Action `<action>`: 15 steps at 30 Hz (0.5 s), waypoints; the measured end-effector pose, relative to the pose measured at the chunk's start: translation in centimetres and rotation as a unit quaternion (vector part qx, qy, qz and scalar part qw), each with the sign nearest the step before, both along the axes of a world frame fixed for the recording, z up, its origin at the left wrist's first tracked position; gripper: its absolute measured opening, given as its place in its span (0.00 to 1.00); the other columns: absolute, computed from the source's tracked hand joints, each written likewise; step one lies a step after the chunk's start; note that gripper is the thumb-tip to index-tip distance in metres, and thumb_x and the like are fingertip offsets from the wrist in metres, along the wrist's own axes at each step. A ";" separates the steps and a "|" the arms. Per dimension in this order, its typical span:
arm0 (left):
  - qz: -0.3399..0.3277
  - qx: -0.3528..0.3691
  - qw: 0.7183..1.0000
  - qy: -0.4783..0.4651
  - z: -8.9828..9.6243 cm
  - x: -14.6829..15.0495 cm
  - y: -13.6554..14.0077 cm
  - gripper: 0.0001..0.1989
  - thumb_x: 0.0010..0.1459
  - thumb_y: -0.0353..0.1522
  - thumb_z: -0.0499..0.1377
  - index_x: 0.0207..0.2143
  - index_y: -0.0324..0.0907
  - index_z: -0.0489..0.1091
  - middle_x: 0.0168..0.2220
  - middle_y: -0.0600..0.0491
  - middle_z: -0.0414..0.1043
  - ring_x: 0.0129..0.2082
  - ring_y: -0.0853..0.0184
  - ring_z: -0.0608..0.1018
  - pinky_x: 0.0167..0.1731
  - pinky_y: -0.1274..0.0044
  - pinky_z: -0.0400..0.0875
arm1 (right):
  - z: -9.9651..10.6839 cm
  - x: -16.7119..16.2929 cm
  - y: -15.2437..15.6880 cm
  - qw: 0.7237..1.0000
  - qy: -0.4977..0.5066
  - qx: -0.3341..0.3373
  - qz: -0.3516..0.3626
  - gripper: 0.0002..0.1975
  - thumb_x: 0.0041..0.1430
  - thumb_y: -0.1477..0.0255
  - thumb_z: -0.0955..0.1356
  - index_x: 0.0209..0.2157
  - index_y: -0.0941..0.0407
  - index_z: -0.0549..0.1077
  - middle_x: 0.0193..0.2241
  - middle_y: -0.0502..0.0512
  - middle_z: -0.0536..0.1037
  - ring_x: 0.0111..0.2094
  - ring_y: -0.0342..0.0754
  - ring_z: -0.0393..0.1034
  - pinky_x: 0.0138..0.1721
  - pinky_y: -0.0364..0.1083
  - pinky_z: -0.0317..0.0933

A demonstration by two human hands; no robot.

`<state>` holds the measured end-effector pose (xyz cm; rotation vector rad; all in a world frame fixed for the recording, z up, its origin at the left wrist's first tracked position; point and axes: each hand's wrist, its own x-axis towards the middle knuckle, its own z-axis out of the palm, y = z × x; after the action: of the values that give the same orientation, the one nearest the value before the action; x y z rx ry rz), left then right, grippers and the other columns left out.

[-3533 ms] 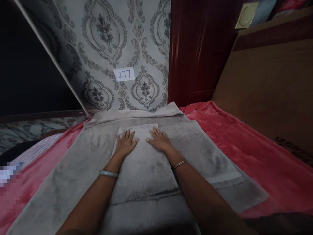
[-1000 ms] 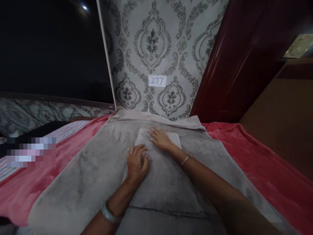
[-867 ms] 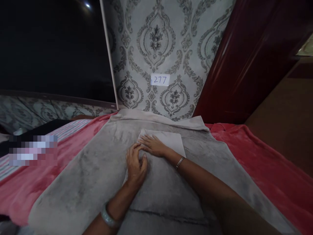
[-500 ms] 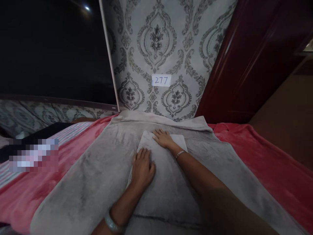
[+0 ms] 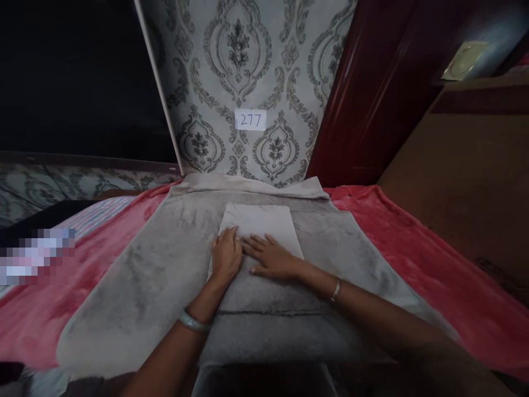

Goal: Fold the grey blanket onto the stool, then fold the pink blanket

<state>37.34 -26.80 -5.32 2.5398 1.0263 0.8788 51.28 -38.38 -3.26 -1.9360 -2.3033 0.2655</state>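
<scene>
A pale grey folded cloth (image 5: 264,219) lies flat on a larger grey blanket (image 5: 136,281). I cannot tell what kind of cloth it is. My left hand (image 5: 226,255) rests palm down along its left edge, fingers stretched forward and the thumb side toward the middle. Across the cloth lies my right hand (image 5: 275,258), flat with its fingers spread and pointing left, the fingertips close to my left hand. Neither hand grips anything. A dark line crosses the grey fabric on the near side of both hands.
Red blankets (image 5: 413,242) show on both sides under the grey one. Behind stands a patterned wall with a paper label (image 5: 250,119) reading 277. A large dark screen (image 5: 78,77) is at the left, a dark red door frame (image 5: 351,110) at the right.
My right hand has slid back toward me and left across the cloth, baring its far part. My left hand stays at the left edge. The view has shifted rightward.
</scene>
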 end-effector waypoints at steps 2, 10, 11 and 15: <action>-0.004 0.015 1.000 0.014 0.1 0.0 -0.1 0.23 0.64 0.29 0.44 0.56 0.36 0.69 0.57 0.42 0.72 0.60 0.57 0.70 0.61 0.62 0.62 | -0.4 -1.6 -3.3 0.999 0.014 0.006 0.029 0.37 0.67 0.48 0.56 0.71 0.49 0.44 0.72 0.58 0.39 0.72 0.56 0.29 0.68 0.63 0.28; 0.001 0.075 0.993 0.090 0.7 0.0 -0.8 0.20 0.63 0.32 0.48 0.52 0.38 0.74 0.57 0.43 0.72 0.61 0.54 0.68 0.59 0.60 0.61 | -1.0 -3.8 -10.9 0.996 0.064 0.004 0.066 0.36 0.67 0.52 0.60 0.71 0.48 0.46 0.71 0.56 0.47 0.72 0.53 0.33 0.69 0.61 0.29; 0.004 0.082 0.992 0.100 0.8 0.0 -0.9 0.20 0.63 0.32 0.48 0.52 0.38 0.74 0.57 0.42 0.71 0.61 0.53 0.68 0.59 0.59 0.61 | -1.0 -3.7 -11.2 0.997 0.066 0.010 0.048 0.36 0.68 0.52 0.60 0.70 0.49 0.47 0.71 0.56 0.48 0.72 0.53 0.34 0.69 0.61 0.30; 0.004 0.122 0.984 0.133 0.9 0.1 -1.5 0.22 0.64 0.33 0.47 0.56 0.39 0.71 0.61 0.42 0.67 0.64 0.51 0.64 0.61 0.56 0.58 | -1.3 -2.8 -12.0 0.994 0.031 0.029 -0.101 0.33 0.69 0.57 0.61 0.70 0.51 0.50 0.71 0.59 0.46 0.72 0.56 0.34 0.68 0.64 0.34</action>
<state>37.41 -28.31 -4.40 2.9236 1.0587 0.7191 48.46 -50.43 -4.52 -2.0801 -2.0349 0.2321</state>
